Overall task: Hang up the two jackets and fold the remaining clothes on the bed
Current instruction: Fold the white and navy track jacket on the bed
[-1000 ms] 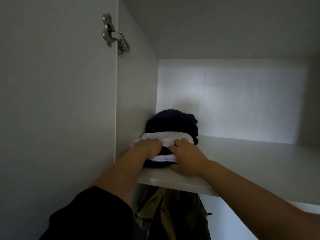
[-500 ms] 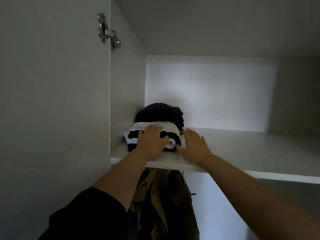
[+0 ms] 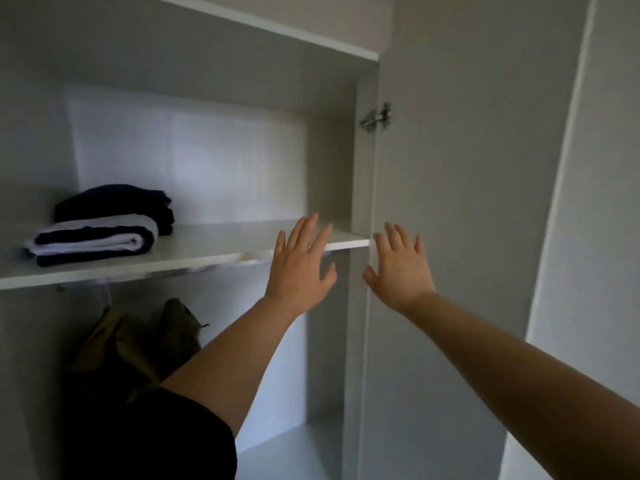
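Both hands (image 3: 300, 268) left folded clothes (image 3: 93, 239), fingers spread.

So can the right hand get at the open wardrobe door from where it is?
Probably yes. The right hand is open, fingers spread, right at the inner edge of the door, with nothing between them. The left hand is beside it, clear of that edge.

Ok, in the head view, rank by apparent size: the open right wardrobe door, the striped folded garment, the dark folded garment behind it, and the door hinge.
Largest to smallest:
1. Right wardrobe door
2. Striped folded garment
3. Dark folded garment, partly hidden and farther back, so its place below the striped one is unsure
4. Door hinge
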